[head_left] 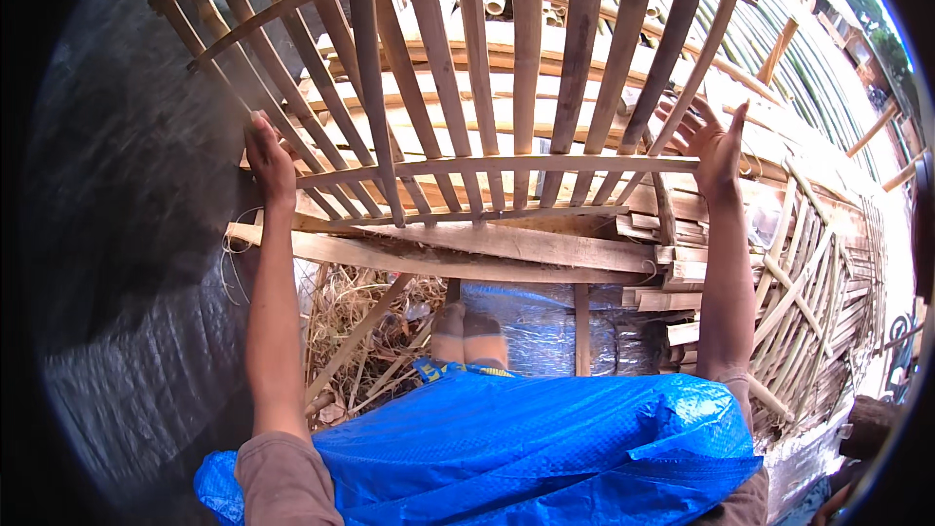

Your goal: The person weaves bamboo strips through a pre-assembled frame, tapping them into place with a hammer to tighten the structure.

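Head view: the left hand (pixel 271 164) is curled on the outer slat at the lattice's left edge, and looks to be gripping it, though some fingers are hidden. Right hand (pixel 717 148) is spread wide, thumb up, just beside the right edge; whether its fingers touch the slat, I cannot tell. Between the hands, the lattice (pixel 527 58) fans away from the person, its near edge toward the lap. One slat (pixel 360 49), left of the middle, passes over the cross-strips.

The step in hand seems to be handling and steadying the lattice. The next move would call for the right fingers to close on the right edge, so that both sides are borne evenly and the lattice does not twist.

Below the near edge lies a long plank (pixel 458 251), with stacked strips (pixel 687 271) at its right end. Nearer the body are straw (pixel 365 317) and a blue sheet (pixel 545 438) over the lap. Farther out, crossed strips (pixel 794 278) lie right, poles (pixel 779 49) upper right, and a dark tarp (pixel 127 205) left.
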A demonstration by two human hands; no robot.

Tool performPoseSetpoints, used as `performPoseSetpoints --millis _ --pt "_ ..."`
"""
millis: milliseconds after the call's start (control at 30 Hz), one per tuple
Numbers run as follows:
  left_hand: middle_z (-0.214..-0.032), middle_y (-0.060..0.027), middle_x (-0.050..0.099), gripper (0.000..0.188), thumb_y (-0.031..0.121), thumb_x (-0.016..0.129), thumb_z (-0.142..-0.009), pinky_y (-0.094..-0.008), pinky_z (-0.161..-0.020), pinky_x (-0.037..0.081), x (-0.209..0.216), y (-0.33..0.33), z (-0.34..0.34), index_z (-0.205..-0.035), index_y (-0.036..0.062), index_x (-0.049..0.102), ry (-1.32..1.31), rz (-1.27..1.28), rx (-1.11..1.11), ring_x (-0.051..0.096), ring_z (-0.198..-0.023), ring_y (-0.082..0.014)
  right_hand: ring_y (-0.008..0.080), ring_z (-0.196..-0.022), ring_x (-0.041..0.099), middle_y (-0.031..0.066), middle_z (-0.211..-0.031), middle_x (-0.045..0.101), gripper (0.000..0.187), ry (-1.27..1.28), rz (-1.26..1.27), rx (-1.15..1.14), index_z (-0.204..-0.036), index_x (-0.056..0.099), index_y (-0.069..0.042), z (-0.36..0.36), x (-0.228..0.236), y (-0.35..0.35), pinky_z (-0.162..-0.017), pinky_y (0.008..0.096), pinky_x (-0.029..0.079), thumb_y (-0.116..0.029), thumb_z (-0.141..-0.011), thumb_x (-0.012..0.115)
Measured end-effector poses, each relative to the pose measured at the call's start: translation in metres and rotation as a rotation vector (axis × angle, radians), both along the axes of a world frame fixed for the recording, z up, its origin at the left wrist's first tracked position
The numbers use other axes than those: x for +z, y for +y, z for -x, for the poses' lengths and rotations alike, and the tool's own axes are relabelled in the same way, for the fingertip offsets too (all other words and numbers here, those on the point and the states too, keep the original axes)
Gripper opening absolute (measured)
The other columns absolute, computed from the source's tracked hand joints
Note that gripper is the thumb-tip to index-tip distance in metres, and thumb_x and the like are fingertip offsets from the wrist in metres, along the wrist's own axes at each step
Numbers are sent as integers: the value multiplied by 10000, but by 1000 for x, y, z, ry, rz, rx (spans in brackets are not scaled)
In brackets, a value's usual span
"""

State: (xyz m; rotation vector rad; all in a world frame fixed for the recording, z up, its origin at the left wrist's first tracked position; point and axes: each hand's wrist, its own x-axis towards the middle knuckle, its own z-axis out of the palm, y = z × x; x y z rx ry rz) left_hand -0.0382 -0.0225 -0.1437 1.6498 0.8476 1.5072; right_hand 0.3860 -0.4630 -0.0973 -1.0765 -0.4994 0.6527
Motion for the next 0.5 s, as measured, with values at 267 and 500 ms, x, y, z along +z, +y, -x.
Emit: performPoseSetpoints --millis 267,500 --pt "-1020 -53 580 538 481 399 -1062 -295 -880 444 0 5 1 -1214 -14 548 54 -130 62 548 -938 -151 364 -1153 603 262 -1254 617 1038 31 17 131 -1389 479 -14 15 -5 23 -1059 486 383 -849 -880 131" --pt "-934 -45 572 453 495 409 -1049 -278 -612 545 -12 20 6 -1153 66 510 31 -116 35 622 -732 -128 286 -981 686 217 -1066 703 993 -86 107 -52 -1233 593 -9 27 -6 13 -958 424 475 -821 -906 124"
